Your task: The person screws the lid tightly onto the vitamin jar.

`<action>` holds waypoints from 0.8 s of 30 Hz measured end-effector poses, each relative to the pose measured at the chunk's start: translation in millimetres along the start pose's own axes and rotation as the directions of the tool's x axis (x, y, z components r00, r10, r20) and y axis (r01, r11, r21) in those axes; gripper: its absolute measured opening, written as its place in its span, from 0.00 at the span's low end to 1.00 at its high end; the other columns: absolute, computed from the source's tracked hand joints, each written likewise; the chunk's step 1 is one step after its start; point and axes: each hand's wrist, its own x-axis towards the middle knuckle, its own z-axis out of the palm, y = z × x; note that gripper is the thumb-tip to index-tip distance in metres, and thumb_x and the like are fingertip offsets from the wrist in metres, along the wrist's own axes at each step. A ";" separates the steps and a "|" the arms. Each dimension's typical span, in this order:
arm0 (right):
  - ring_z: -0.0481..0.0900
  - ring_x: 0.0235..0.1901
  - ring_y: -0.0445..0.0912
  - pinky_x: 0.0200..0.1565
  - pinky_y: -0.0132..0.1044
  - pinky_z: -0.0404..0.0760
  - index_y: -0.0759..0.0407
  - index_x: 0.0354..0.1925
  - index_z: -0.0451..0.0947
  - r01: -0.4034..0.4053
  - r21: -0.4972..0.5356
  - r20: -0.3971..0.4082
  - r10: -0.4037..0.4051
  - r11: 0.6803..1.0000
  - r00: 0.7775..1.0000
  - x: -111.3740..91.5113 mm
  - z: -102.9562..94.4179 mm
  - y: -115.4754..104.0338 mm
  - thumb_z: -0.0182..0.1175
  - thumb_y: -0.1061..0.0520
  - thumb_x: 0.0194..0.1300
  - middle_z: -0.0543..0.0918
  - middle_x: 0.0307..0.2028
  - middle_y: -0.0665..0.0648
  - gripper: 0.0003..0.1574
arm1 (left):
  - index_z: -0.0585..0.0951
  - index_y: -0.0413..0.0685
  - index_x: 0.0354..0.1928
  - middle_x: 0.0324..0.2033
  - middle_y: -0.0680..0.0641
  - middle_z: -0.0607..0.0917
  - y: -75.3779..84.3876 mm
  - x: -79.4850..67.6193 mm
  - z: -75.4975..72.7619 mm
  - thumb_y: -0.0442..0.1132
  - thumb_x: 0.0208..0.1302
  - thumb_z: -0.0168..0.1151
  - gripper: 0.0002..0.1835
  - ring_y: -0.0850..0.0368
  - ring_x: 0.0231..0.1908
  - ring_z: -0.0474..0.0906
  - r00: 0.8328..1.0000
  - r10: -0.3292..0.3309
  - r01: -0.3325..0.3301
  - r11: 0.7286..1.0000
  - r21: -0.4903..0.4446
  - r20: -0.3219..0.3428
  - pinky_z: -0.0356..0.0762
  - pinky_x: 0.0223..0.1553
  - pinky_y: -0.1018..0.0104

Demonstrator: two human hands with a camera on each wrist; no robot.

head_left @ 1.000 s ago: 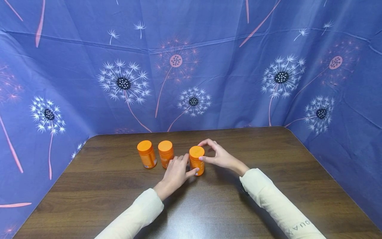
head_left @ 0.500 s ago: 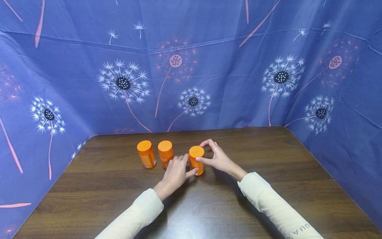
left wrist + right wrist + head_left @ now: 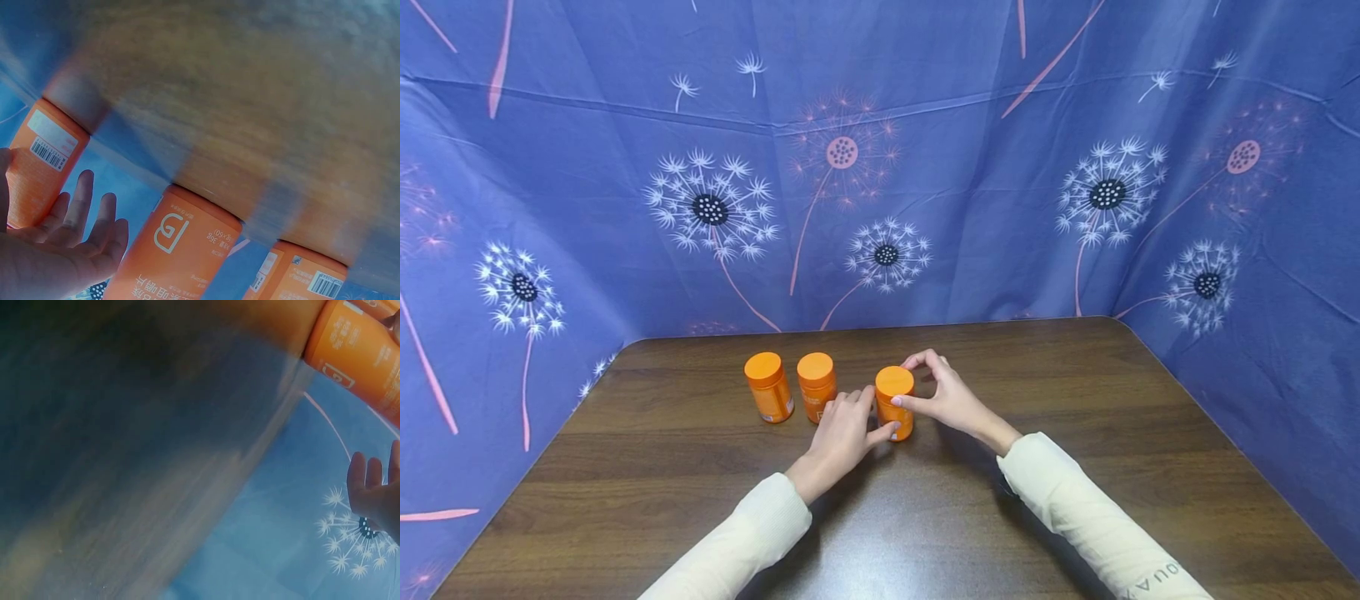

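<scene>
An orange bottle (image 3: 895,383) with an orange screw cap stands upright on the table, the rightmost of three alike. My left hand (image 3: 838,429) holds its lower body, thumb in front and index finger along the left side. From the right, my right hand (image 3: 951,402) pinches it near the cap, thumb in front and index finger behind. In the left wrist view, the held bottle (image 3: 44,162) shows a barcode label, and the other fingers of the left hand (image 3: 59,262) extend beside it. The right wrist view shows an orange bottle (image 3: 353,353) above part of my right hand (image 3: 378,494).
Two more orange bottles stand to the left: a middle one (image 3: 815,379) partly behind my left hand, and a far-left one (image 3: 769,387). The brown wooden table (image 3: 1000,358) ends at a blue dandelion-print cloth (image 3: 970,250) behind and at the sides.
My right hand has shifted slightly, its thumb sliding a little left and down across the front of the bottle. The left hand and all bottles look unmoved.
</scene>
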 end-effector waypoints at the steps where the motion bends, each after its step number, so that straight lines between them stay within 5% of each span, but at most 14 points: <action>1: 0.67 0.51 0.56 0.52 0.54 0.66 0.60 0.46 0.67 -0.002 0.004 0.008 0.002 1.000 1.000 0.3 -0.9 0.4 0.71 0.55 0.47 0.76 0.47 0.57 0.31 | 0.75 0.45 0.39 0.20 0.52 0.74 -0.1 0.1 0.0 0.59 0.52 0.63 0.25 0.54 0.27 0.72 1.000 0.000 0.000 1.000 -0.001 0.001 0.68 0.30 0.60; 14: 0.67 0.52 0.50 0.52 0.55 0.68 0.47 0.57 0.66 0.043 0.042 0.209 -0.050 0.998 0.977 3.6 -18.1 2.8 0.66 0.52 0.54 0.69 0.55 0.51 0.33 | 0.74 0.45 0.40 0.23 0.52 0.76 -0.3 0.1 1.2 0.60 0.52 0.62 0.26 0.54 0.28 0.73 1.000 -0.001 0.001 1.000 0.001 0.005 0.69 0.31 0.60; 24: 0.62 0.59 0.52 0.58 0.61 0.57 0.61 0.60 0.66 0.116 0.056 0.277 -0.127 0.992 0.953 8.5 -24.9 -2.9 0.59 0.63 0.59 0.69 0.59 0.58 0.30 | 0.74 0.45 0.40 0.22 0.52 0.75 -1.0 0.1 1.4 0.60 0.52 0.62 0.26 0.55 0.28 0.72 1.000 0.000 0.000 1.000 -0.001 0.006 0.69 0.31 0.61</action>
